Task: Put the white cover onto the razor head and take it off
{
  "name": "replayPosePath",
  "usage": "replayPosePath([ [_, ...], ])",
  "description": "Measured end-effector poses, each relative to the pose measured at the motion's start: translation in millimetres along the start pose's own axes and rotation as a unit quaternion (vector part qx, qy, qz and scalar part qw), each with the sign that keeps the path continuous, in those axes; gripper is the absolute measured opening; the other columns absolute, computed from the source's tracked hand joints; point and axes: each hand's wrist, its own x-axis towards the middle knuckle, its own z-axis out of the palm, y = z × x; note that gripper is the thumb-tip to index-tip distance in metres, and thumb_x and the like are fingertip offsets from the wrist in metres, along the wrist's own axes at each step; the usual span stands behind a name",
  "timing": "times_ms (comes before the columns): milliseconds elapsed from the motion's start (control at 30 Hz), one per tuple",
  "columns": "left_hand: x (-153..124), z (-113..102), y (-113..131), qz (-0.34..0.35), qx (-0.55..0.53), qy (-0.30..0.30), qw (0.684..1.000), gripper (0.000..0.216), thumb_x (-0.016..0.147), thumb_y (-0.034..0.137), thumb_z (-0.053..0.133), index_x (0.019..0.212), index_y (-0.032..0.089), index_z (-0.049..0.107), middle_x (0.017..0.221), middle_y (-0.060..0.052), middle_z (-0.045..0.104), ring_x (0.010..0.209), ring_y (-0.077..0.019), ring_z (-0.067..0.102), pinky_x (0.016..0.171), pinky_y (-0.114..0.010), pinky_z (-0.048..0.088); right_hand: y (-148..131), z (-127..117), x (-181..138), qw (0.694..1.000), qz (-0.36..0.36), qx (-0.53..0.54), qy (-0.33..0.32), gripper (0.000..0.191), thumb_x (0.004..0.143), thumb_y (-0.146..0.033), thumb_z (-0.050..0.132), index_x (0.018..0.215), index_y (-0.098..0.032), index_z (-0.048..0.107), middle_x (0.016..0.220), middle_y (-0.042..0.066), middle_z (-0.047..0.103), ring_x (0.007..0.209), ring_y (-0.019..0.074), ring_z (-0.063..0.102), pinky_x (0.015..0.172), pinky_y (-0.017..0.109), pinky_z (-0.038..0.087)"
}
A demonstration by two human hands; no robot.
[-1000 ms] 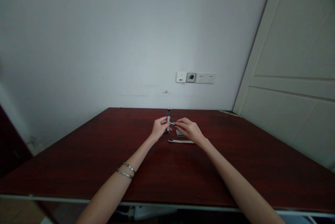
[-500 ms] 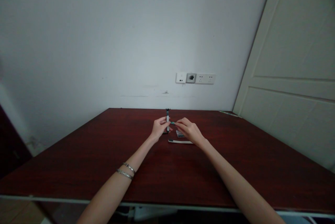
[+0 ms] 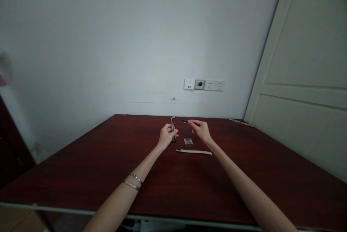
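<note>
black/white strip (image 3: 172, 125): held, tip bent | dark piece (image 3: 184, 121): held, apart

Dim pale wall (image 3: 135, 44) with sockets (image 3: 214, 85) behind a dark reddish-brown table (image 3: 187, 185)

Counted: one left hand (image 3: 166, 136), one right hand (image 3: 201, 130), one slim upright piece (image 3: 173, 126), one small dark piece (image 3: 184, 121), one loose strap (image 3: 195, 151), one flat packet (image 3: 189, 142), two bracelets (image 3: 131, 184), one table (image 3: 179, 188), one door (image 3: 306, 73), one grey wall plate (image 3: 200, 84), two white sockets (image 3: 214, 85), one wall (image 3: 149, 44)

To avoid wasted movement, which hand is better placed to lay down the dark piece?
Probably the right hand: it pinches the dark piece, while the left hand holds a slim object.
</note>
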Motion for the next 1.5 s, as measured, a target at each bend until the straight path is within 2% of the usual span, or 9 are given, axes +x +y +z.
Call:
replayPosePath([
  [167, -2, 0, -9, 0.038, 0.065, -0.030, 0.997, 0.032, 0.065, 0.023, 0.070, 0.088, 0.016, 0.048, 0.064, 0.001, 0.064, 0.053, -0.0141, 0.063, 0.050, -0.021, 0.047, -2, 2, 7, 1.000, 0.016, 0.018, 0.000, 0.050, 0.065, -0.055, 0.062, 0.085, -0.010, 0.071, 0.078, 0.011, 0.070, 0.040, 0.0102, 0.049, 0.037, 0.025, 0.041],
  [300, -5, 0, -16, 0.097, 0.141, -0.056, 0.984, 0.021, 0.068, 0.025, 0.067, 0.082, 0.015, 0.055, 0.067, -0.002, 0.064, 0.059, -0.0147, 0.063, 0.053, -0.022, 0.046, -5, 4, 8, 0.999, 0.019, 0.026, -0.011, 0.050, 0.064, -0.054, 0.063, 0.084, -0.009, 0.071, 0.076, 0.010, 0.070, 0.042, 0.0108, 0.050, 0.037, 0.024, 0.042],
  [400, -8, 3, -17, 0.129, 0.186, -0.058, 0.972, 0.017, 0.071, 0.029, 0.065, 0.075, 0.016, 0.055, 0.067, -0.002, 0.064, 0.059, -0.0146, 0.061, 0.054, -0.022, 0.043, -10, 6, 8, 0.999, 0.023, 0.029, -0.015, 0.048, 0.065, -0.052, 0.063, 0.085, -0.009, 0.071, 0.078, 0.010, 0.070, 0.042, 0.0102, 0.050, 0.038, 0.024, 0.043],
  [633, -17, 9, -11, 0.153, 0.286, -0.048, 0.945, 0.017, 0.070, 0.030, 0.065, 0.071, 0.017, 0.054, 0.059, 0.001, 0.060, 0.052, -0.0118, 0.053, 0.051, -0.020, 0.034, -17, 9, 2, 0.999, 0.020, 0.017, -0.034, 0.044, 0.066, -0.051, 0.063, 0.086, -0.012, 0.071, 0.080, 0.008, 0.071, 0.036, 0.0092, 0.050, 0.036, 0.024, 0.042],
  [900, -19, 12, -11, 0.162, 0.285, -0.035, 0.944, 0.018, 0.071, 0.032, 0.064, 0.072, 0.018, 0.053, 0.061, 0.000, 0.061, 0.053, -0.0124, 0.053, 0.051, -0.020, 0.033, -20, 9, -1, 0.999, 0.015, 0.025, -0.036, 0.039, 0.068, -0.047, 0.063, 0.085, -0.013, 0.071, 0.087, 0.009, 0.071, 0.034, 0.0091, 0.050, 0.034, 0.023, 0.039],
  [1133, -20, 12, -10, 0.162, 0.302, -0.033, 0.939, 0.020, 0.071, 0.033, 0.064, 0.070, 0.018, 0.051, 0.054, 0.003, 0.054, 0.048, -0.0102, 0.046, 0.049, -0.020, 0.029, -21, 10, -4, 0.998, 0.023, 0.035, -0.046, 0.040, 0.068, -0.047, 0.063, 0.088, -0.012, 0.070, 0.085, 0.010, 0.071, 0.034, 0.0087, 0.050, 0.034, 0.023, 0.039],
  [1300, -21, 12, -11, 0.173, 0.321, -0.037, 0.931, 0.021, 0.073, 0.035, 0.063, 0.069, 0.018, 0.051, 0.056, 0.002, 0.054, 0.050, -0.0103, 0.047, 0.050, -0.020, 0.030, -24, 11, -5, 0.998, 0.019, 0.035, -0.050, 0.038, 0.069, -0.045, 0.062, 0.087, -0.013, 0.071, 0.087, 0.010, 0.070, 0.035, 0.0084, 0.050, 0.034, 0.023, 0.039],
  [1500, -21, 12, -11, 0.165, 0.311, -0.036, 0.935, 0.021, 0.073, 0.036, 0.062, 0.071, 0.017, 0.053, 0.058, 0.002, 0.058, 0.052, -0.0113, 0.051, 0.052, -0.020, 0.034, -24, 11, -6, 0.998, 0.019, 0.034, -0.056, 0.040, 0.070, -0.045, 0.061, 0.089, -0.011, 0.070, 0.082, 0.009, 0.070, 0.034, 0.0078, 0.050, 0.034, 0.021, 0.038],
])
